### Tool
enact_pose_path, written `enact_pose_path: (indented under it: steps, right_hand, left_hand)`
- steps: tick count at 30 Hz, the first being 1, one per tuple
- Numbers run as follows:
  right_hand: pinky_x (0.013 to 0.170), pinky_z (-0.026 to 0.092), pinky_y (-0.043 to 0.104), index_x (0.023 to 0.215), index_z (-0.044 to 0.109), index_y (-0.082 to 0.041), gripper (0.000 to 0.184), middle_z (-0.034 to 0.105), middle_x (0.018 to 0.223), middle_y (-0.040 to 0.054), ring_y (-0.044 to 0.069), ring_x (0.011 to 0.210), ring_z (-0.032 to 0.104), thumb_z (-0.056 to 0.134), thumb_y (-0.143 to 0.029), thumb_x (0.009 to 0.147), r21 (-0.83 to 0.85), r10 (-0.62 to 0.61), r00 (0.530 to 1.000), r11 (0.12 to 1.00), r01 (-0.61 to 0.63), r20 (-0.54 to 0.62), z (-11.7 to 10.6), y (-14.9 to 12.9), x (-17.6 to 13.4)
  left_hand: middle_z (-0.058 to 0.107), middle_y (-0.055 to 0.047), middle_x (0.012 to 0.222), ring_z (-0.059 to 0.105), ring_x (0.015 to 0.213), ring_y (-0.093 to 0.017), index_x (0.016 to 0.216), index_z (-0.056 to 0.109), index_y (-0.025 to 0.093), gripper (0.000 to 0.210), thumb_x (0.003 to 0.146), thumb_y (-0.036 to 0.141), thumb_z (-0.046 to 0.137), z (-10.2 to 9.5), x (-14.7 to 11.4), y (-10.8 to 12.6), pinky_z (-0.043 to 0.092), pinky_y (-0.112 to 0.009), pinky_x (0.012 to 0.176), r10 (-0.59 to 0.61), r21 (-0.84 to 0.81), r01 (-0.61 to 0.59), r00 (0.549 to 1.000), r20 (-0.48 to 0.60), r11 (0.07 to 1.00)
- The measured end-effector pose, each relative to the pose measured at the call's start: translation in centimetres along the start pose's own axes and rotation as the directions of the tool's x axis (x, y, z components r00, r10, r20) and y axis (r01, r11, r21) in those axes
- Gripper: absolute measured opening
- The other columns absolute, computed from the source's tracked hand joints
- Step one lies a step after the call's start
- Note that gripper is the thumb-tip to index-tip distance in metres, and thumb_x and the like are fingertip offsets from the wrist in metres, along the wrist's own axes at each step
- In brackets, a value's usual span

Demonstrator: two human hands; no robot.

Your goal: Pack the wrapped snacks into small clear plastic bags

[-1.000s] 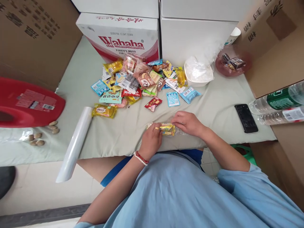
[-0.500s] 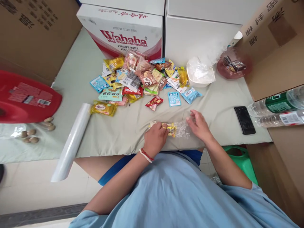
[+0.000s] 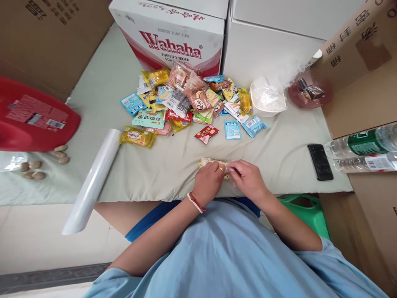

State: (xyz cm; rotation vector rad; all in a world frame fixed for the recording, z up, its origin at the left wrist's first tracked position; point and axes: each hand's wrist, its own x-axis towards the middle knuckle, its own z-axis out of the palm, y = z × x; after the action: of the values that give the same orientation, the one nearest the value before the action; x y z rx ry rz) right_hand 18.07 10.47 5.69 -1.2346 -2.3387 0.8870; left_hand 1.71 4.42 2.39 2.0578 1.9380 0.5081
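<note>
On the cloth near the table's front edge lies a yellow snack packet in clear plastic wrap (image 3: 204, 161), mostly hidden beneath my hands. My left hand (image 3: 209, 180) presses down on it with curled fingers. Close against it, my right hand (image 3: 248, 178) pinches the right end of the clear plastic. Beyond my hands sits a heap of wrapped snacks (image 3: 198, 99) in many colours. A red packet (image 3: 206, 133) and a flat blue packet (image 3: 232, 130) lie at the near side of that heap.
A roll of clear film (image 3: 93, 182) overhangs the front edge at left, near a red jug (image 3: 34, 116) and several walnuts (image 3: 35, 169). A white bowl (image 3: 266, 108) holding plastic stands back right. A phone (image 3: 320, 162) and two bottles (image 3: 366, 142) lie at right; boxes (image 3: 173, 41) line the back.
My right hand has moved left and closed on the loose plastic end, which was spread out to the right before. My left hand stays on the packet. The view has shifted slightly.
</note>
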Motion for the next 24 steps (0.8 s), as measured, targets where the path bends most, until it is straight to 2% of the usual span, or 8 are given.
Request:
enact_pose_path:
  steps: [5,9,12,14,16,19,22,24]
  right_hand:
    - [0.084,0.047,0.029,0.106,0.070,-0.018,0.028,0.070,0.103,0.0089,0.021,0.096,0.064,0.045,-0.010,0.097,-0.176,0.026,0.981,0.984,0.008,0.191,2.9,-1.0,3.2]
    - [0.080,0.045,0.028,0.113,0.069,-0.018,0.028,0.065,0.105,0.0095,0.021,0.095,0.061,0.045,-0.011,0.100,-0.289,0.038,0.973,0.957,0.031,0.228,3.3,-1.5,3.0]
    - [0.082,0.045,0.028,0.116,0.069,-0.017,0.030,0.065,0.108,0.0103,0.021,0.099,0.061,0.046,-0.010,0.100,-0.314,0.046,0.969,0.949,0.033,0.242,3.3,-2.0,2.6]
    - [0.083,0.045,0.028,0.118,0.069,-0.016,0.030,0.066,0.110,0.0105,0.021,0.101,0.062,0.046,-0.010,0.100,-0.318,0.063,0.970,0.948,0.016,0.235,3.3,-2.2,2.6]
    - [0.082,0.045,0.028,0.119,0.069,-0.016,0.029,0.066,0.110,0.0105,0.021,0.100,0.062,0.046,-0.011,0.102,-0.323,0.078,0.971,0.946,-0.001,0.226,3.4,-2.3,2.6]
    - [0.081,0.044,0.028,0.117,0.069,-0.017,0.027,0.066,0.110,0.0103,0.021,0.098,0.062,0.047,-0.013,0.103,-0.339,0.085,0.970,0.941,-0.003,0.229,3.5,-2.4,2.7]
    - [0.079,0.044,0.029,0.115,0.070,-0.017,0.025,0.067,0.109,0.0102,0.021,0.095,0.061,0.048,-0.014,0.103,-0.345,0.072,0.971,0.939,0.011,0.227,3.5,-2.5,2.8]
    - [0.078,0.044,0.029,0.113,0.070,-0.017,0.025,0.067,0.107,0.0105,0.021,0.092,0.062,0.048,-0.013,0.103,-0.344,0.062,0.972,0.939,0.020,0.226,3.5,-2.5,2.7]
  left_hand:
    - [0.073,-0.011,0.109,0.069,0.099,-0.024,0.115,0.064,0.017,0.036,0.083,0.006,0.052,-1.3,-1.3,-1.9,0.056,-0.040,0.090,0.034,-0.487,-0.079,0.994,-0.101,0.870]
    - [0.074,-0.005,0.105,0.066,0.074,-0.014,0.110,0.068,0.023,0.025,0.093,0.014,0.052,-2.4,-2.5,-2.9,0.056,-0.031,0.075,-0.161,-0.722,-0.029,0.968,-0.193,0.691]
    - [0.069,-0.005,0.108,0.056,0.064,-0.011,0.102,0.070,0.022,0.013,0.095,0.028,0.060,-2.1,-2.5,-3.6,0.053,-0.030,0.069,-0.421,-0.675,0.102,0.846,-0.327,0.730]
    - [0.064,-0.007,0.114,0.050,0.060,-0.009,0.115,0.067,0.020,0.034,0.086,0.037,0.073,-1.6,-2.2,-4.2,0.052,-0.031,0.066,-0.572,-0.626,0.265,0.738,-0.358,0.734]
    - [0.062,-0.007,0.114,0.051,0.061,-0.010,0.126,0.063,0.018,0.062,0.074,0.045,0.084,-1.4,-2.1,-4.7,0.052,-0.033,0.065,-0.641,-0.588,0.387,0.700,-0.314,0.710]
    - [0.066,-0.002,0.091,0.055,0.061,-0.013,0.108,0.070,0.019,0.035,0.085,0.044,0.075,-1.4,-2.2,-4.8,0.050,-0.031,0.064,-0.576,-0.562,0.377,0.786,-0.226,0.736]
    - [0.069,-0.001,0.080,0.062,0.068,-0.015,0.093,0.073,0.022,0.019,0.098,0.034,0.059,-1.6,-2.2,-3.5,0.049,-0.029,0.067,-0.360,-0.509,0.194,0.899,-0.251,0.839]
    - [0.072,-0.003,0.084,0.066,0.074,-0.017,0.092,0.072,0.022,0.018,0.100,0.028,0.057,-1.6,-2.1,-2.2,0.050,-0.029,0.070,-0.213,-0.428,0.080,0.938,-0.274,0.900]
